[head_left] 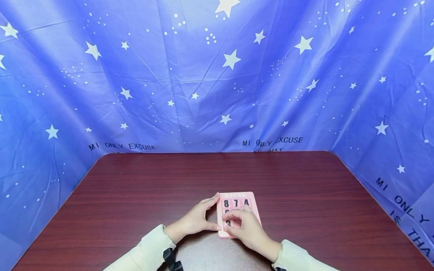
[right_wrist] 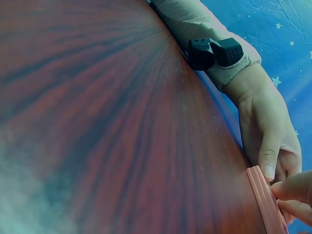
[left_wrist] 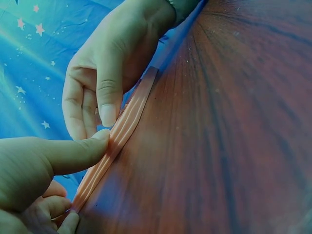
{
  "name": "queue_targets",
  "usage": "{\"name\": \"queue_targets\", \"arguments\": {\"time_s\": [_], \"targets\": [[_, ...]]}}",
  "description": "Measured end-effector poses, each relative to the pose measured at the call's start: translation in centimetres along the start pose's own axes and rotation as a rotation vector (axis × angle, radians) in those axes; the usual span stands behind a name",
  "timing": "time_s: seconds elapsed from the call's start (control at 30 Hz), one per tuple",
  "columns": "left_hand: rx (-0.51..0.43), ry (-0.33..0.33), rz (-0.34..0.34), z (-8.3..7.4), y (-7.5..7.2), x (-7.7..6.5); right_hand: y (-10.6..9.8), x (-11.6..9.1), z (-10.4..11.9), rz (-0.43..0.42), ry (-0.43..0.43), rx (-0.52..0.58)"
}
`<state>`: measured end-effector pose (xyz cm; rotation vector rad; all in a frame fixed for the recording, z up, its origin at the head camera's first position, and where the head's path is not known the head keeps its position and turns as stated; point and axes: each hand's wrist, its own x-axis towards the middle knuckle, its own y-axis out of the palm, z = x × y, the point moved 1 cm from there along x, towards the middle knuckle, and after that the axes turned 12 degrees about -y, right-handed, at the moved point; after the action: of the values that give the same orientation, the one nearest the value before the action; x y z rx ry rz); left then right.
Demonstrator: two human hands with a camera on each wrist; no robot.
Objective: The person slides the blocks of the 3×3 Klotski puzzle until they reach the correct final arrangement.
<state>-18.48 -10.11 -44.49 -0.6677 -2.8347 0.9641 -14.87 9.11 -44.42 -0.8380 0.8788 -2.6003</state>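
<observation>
**Desk:** What lies on the table?

**Photographer:** A pink number-slide puzzle, flat on the dark red wood, near the front edge and slightly right of centre. Its tiles marked 8, 7 and 4 show along the far row; a 3 is visible lower down, between the fingers. The other tiles are covered.

**Desk:** And the left hand?

**Photographer:** It grasps the puzzle's left edge. In the head view the forefinger reaches to the far left corner and the thumb meets the near left side. The left wrist view shows the thumb pressed against the ribbed pink rim.

**Desk:** The right hand?

**Photographer:** It lies over the near right part of the puzzle, fingers bent down onto the tiles. The fingertips touch the tile face around the middle row. Whether they pinch a tile or only press on it, I cannot tell. In the right wrist view two fingertips sit at the rim of the frame, with the left hand's thumb just beside them.

**Desk:** Surroundings?

**Photographer:** A blue cloth printed with white stars hangs behind and to both sides of the table, with dark lettering along its lower part. Both arms wear pale cream sleeves; a black wrist strap sits on the left one.
</observation>
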Motion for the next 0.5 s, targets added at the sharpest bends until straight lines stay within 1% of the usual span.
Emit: {"name": "queue_targets", "arguments": {"time_s": [0.27, 0.5], "targets": [[-0.001, 0.022, -0.012, -0.03, -0.14, -0.04, 0.40, 0.14, 0.21, -0.008, 0.006, -0.013], [-0.007, 0.025, -0.010, 0.05, -0.07, 0.07, 0.48, 0.28, 0.23, -0.021, -0.026, -0.037]]}}
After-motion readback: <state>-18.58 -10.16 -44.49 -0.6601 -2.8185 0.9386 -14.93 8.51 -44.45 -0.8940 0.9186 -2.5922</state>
